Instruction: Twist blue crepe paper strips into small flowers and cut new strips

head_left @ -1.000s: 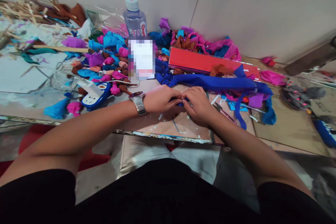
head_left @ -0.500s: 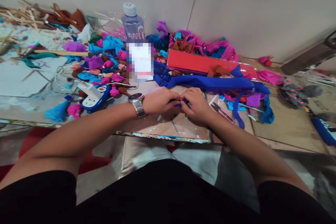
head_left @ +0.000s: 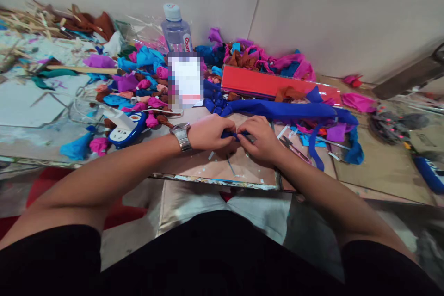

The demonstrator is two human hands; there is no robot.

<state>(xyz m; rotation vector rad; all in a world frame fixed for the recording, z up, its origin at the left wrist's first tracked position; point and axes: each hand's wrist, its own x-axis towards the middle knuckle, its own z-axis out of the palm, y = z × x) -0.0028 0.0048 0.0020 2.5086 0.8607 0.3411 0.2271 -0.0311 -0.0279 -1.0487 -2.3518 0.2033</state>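
Observation:
My left hand (head_left: 212, 133), with a metal watch (head_left: 181, 137) on its wrist, pinches one end of a small dark-blue piece of crepe paper (head_left: 229, 134). On the other end, the fingertips of my right hand (head_left: 259, 138) are closed. Most of the piece is hidden by my fingers. Just beyond my hands, a long blue crepe-paper strip (head_left: 284, 110) stretches across the worktop. Beside my right wrist lie pink-handled thread snips (head_left: 295, 150). Several twisted dark-blue pieces (head_left: 218, 105) are heaped past my left hand.
A plastic bottle (head_left: 176, 32) stands behind a blurred white card or screen (head_left: 186, 78). Left are a power-strip-like socket block (head_left: 126, 135) with a white plug and many coloured paper twists (head_left: 126, 82). A red flat pack (head_left: 256, 82) lies toward the wall. Wooden sticks (head_left: 27, 23) are piled far left.
My hands have drawn slightly apart, so more of the blue piece shows between the fingertips. The view has shifted very slightly.

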